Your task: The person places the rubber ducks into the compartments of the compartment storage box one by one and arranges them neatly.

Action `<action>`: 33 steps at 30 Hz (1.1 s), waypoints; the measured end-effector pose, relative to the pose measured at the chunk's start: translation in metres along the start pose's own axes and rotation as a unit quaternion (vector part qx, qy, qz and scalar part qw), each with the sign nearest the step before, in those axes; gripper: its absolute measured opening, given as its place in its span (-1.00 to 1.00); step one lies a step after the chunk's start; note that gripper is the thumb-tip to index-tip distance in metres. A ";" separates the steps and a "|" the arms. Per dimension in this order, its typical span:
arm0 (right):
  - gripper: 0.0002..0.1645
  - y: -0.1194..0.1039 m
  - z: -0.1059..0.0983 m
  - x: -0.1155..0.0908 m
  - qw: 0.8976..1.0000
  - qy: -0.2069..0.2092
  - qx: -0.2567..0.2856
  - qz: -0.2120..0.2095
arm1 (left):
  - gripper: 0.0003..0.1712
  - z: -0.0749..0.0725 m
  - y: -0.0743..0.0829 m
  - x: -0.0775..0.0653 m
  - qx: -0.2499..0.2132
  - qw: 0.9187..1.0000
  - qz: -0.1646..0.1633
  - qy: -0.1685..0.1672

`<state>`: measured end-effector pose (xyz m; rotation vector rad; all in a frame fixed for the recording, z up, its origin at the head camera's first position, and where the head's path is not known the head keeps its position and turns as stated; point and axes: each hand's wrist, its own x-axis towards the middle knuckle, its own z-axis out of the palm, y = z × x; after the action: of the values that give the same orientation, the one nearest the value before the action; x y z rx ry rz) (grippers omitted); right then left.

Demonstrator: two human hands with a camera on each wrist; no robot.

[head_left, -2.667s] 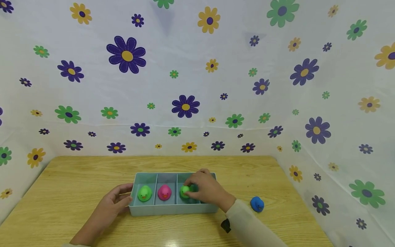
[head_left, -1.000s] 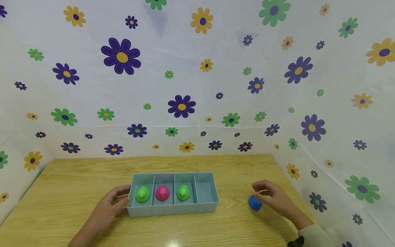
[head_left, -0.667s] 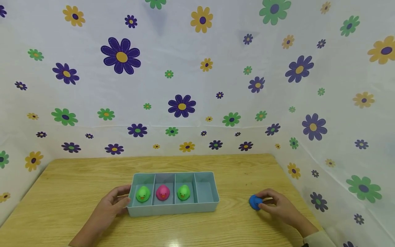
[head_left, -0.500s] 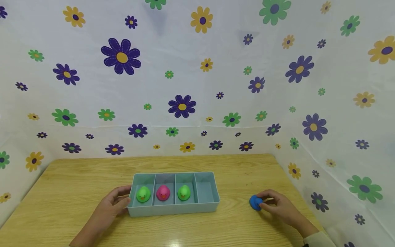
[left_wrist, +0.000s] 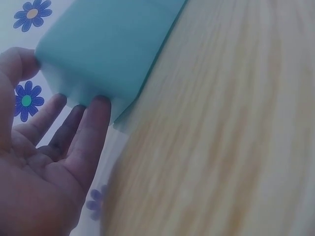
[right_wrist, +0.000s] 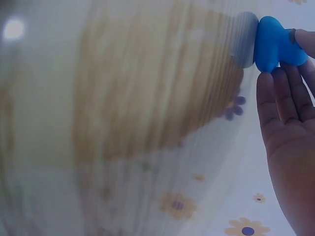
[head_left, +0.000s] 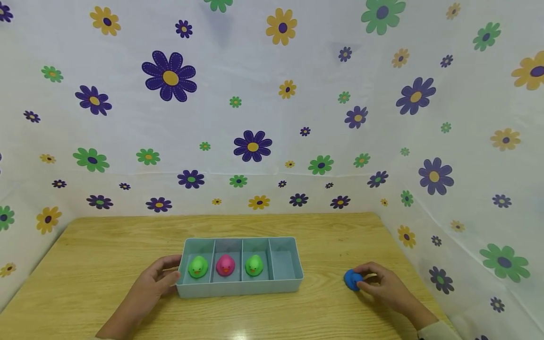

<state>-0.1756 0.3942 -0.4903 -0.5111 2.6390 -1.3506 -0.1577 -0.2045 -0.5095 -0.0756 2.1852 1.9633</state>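
Note:
A light blue-green divided box point(head_left: 238, 288) stands on the wooden table, green ducks in its first and third compartments and a pink duck point(head_left: 225, 265) in the second. The fourth compartment, on the right, holds nothing. At the box's left end, my left hand point(head_left: 155, 278) touches the outer wall with fairly straight fingertips, its thumb by the rim corner point(left_wrist: 38, 56). Right of the box, a blue toy duck point(head_left: 352, 279) sits on the table, its base against the surface in the right wrist view. My right hand point(head_left: 384, 285) pinches this duck point(right_wrist: 270, 44) between thumb and fingers.
The wooden table point(head_left: 106, 245) meets a white flower-printed cloth point(head_left: 221, 156) at its back and sides. Between the box and the blue duck lies a stretch of tabletop. A small light reflection shows near the table's front.
My right hand has let go of a green duck in the third compartment, moved right and taken hold of the blue duck. The left hand stays at the box.

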 end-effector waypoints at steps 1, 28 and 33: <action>-0.67 0.000 0.000 0.000 1.000 0.001 0.000 0.003 | -0.36 0.000 0.000 0.000 0.000 1.000 0.000 -0.001; -0.75 -0.061 0.027 0.042 0.996 0.061 -0.050 -0.038 | -0.35 0.000 -0.003 -0.001 -0.001 1.000 0.005 0.001; -0.75 -0.079 0.039 0.057 0.995 0.069 -0.053 -0.044 | -0.35 0.001 -0.004 -0.001 -0.003 1.000 0.004 0.004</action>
<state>-0.1996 0.3013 -0.4482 -0.5727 2.8433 -1.3212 -0.1560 -0.2037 -0.5130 -0.0770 2.1874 1.9778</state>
